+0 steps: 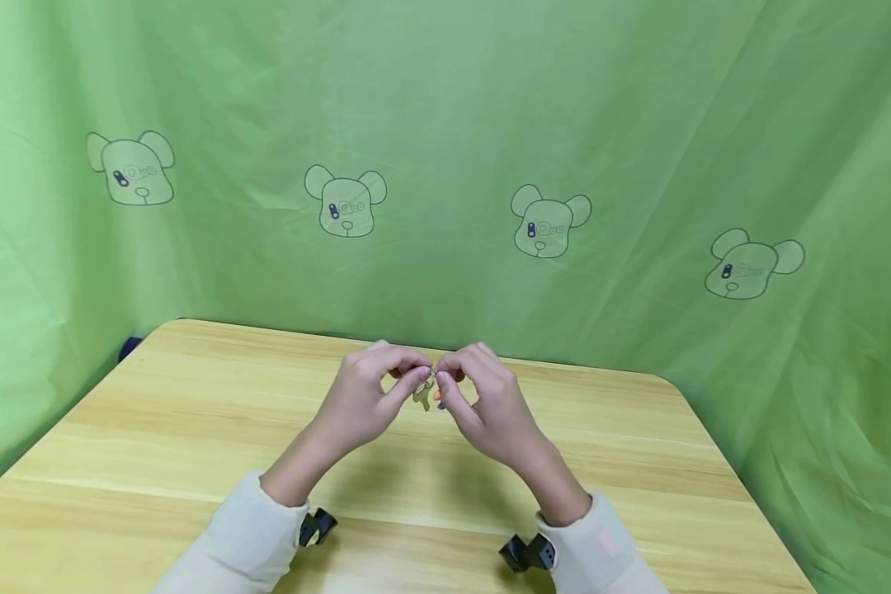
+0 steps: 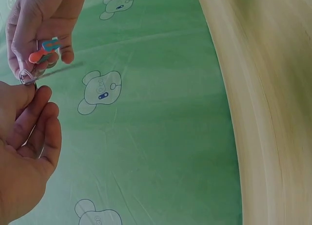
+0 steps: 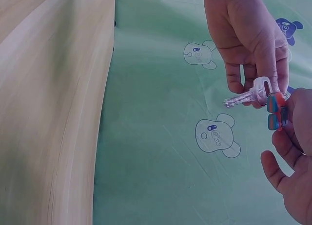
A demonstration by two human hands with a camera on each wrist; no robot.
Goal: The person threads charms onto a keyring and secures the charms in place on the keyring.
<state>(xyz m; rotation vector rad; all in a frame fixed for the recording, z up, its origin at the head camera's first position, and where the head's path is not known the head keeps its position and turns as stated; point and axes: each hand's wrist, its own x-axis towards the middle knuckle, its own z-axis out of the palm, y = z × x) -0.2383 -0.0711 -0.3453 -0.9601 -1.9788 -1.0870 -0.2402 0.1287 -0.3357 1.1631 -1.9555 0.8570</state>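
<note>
Both hands meet above the table in the head view. My left hand (image 1: 360, 400) pinches a small metal key ring (image 2: 27, 78) between thumb and forefinger. Opposite it, my right hand (image 1: 493, 404) pinches the same ring with thumb and forefinger, fingertips almost meeting the left ones. A key (image 3: 247, 95) hangs from the ring, its toothed blade pointing away from the hands in the right wrist view. Beside the key dangles a small orange and teal charm (image 3: 276, 111), close to the right fingertips. The fingertips hide part of the ring.
Below the hands lies a light wood-grain table (image 1: 193, 429) with rounded far corners. A green curtain (image 1: 445, 107) printed with bear heads surrounds its far side and both ends. Black wrist cameras (image 1: 527, 553) sit at the pale sleeves.
</note>
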